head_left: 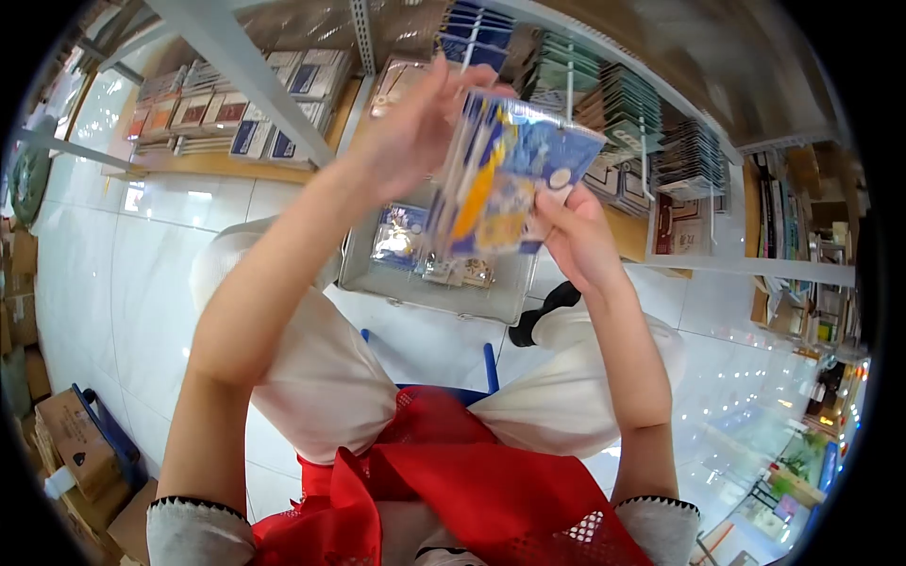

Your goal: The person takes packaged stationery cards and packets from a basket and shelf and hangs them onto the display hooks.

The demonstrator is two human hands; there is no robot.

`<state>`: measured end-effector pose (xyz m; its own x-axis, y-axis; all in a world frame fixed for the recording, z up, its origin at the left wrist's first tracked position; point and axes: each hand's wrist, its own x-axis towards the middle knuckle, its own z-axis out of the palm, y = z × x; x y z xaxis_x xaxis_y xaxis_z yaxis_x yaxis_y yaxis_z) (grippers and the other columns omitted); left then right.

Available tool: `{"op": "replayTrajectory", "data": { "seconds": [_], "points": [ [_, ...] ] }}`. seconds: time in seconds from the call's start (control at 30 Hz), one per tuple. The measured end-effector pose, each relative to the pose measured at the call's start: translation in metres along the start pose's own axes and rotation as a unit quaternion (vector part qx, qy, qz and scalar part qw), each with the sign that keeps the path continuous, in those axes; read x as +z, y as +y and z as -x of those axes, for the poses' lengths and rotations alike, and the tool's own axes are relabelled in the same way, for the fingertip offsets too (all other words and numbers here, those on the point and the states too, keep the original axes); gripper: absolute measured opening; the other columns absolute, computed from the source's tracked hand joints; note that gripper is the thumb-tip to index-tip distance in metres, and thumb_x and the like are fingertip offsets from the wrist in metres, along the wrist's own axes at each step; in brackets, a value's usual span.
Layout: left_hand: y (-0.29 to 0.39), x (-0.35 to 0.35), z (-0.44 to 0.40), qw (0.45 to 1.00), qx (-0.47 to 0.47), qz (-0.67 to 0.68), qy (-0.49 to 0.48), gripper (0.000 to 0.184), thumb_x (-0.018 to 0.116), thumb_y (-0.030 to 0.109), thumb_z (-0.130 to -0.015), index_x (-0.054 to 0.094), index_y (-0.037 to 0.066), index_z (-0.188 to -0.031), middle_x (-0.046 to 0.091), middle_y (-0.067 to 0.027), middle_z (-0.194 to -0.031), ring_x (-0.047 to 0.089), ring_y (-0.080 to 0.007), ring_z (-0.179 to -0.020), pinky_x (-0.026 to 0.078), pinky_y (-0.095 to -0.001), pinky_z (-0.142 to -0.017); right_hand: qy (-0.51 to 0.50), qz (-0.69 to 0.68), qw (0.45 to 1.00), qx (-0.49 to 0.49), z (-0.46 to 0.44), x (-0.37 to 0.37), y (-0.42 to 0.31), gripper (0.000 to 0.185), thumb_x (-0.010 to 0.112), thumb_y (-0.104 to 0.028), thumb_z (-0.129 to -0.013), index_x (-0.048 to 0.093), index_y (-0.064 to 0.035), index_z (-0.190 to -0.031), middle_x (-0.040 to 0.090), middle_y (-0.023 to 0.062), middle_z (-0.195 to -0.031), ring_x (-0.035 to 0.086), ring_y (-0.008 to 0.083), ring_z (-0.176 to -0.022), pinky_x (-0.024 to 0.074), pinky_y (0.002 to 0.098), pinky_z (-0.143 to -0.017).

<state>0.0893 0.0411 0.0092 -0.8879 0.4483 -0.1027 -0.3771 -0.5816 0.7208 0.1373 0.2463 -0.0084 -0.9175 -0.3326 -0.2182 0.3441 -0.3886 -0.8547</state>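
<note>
My right hand (582, 241) grips a stack of blue-and-yellow printed packets (528, 174) in clear sleeves, thumb on the front face. The packets are held up, tilted, and their left side is smeared by motion. My left hand (406, 132) is raised beside the top of the stack, close to a rack hook hung with dark blue packets (475, 36). Its fingers are blurred and partly behind the stack, so I cannot tell whether they pinch anything. Below, a grey bin (377, 279) contains more packets, including a blue one (398, 232).
Green packets (630, 108) and dark packets (689, 156) hang on hooks to the right. Boxed goods (283, 80) line a shelf behind a white metal post (241, 71) on the left. Cardboard boxes (80, 439) stand at lower left. A blue stool (491, 368) is beneath me.
</note>
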Motion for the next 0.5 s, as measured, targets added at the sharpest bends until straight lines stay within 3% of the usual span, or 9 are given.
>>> {"op": "replayTrajectory", "data": {
  "seconds": [0.03,0.13,0.23,0.5],
  "points": [
    [-0.009,0.005,0.003,0.997,-0.071,-0.019,-0.028,0.063,0.030,0.060,-0.086,0.041,0.010,-0.123,0.050,-0.0081,-0.120,0.051,-0.0180,-0.105,0.042,-0.0328,-0.087,0.020,-0.020,0.999,-0.026,-0.002,0.003,-0.005,0.027,0.054,-0.007,-0.085,0.047,0.0002,-0.109,0.058,0.0063,-0.104,0.055,0.0129,-0.094,0.0421,0.0264,-0.084],
    [-0.033,0.016,0.004,0.990,-0.090,0.068,-0.087,0.057,0.034,0.050,-0.089,0.037,0.007,-0.126,0.048,-0.0095,-0.121,0.046,-0.0208,-0.112,0.038,-0.0375,-0.095,0.079,0.076,0.991,-0.076,0.000,-0.003,-0.012,0.025,0.053,-0.005,-0.084,0.047,-0.0002,-0.108,0.058,0.0071,-0.103,0.056,0.0127,-0.092,0.0431,0.0263,-0.082],
    [-0.051,0.025,0.004,0.989,-0.131,0.063,-0.032,0.051,0.037,0.042,-0.091,0.037,0.006,-0.126,0.048,-0.0101,-0.122,0.046,-0.0215,-0.112,0.038,-0.0374,-0.095,0.128,0.013,0.986,-0.106,0.007,-0.010,-0.010,0.018,0.054,-0.006,-0.085,0.048,0.0000,-0.100,0.057,0.0080,-0.101,0.055,0.0124,-0.090,0.0430,0.0251,-0.081],
    [-0.062,0.052,-0.007,0.995,-0.089,0.054,-0.010,0.044,0.041,0.034,-0.091,0.038,0.005,-0.124,0.049,-0.0110,-0.119,0.051,-0.0213,-0.107,0.045,-0.0356,-0.089,0.219,-0.062,0.956,-0.185,0.020,-0.024,-0.023,0.012,0.049,-0.007,-0.087,0.048,0.0004,-0.097,0.057,0.0070,-0.094,0.055,0.0129,-0.085,0.0437,0.0256,-0.078]
  ]
}}
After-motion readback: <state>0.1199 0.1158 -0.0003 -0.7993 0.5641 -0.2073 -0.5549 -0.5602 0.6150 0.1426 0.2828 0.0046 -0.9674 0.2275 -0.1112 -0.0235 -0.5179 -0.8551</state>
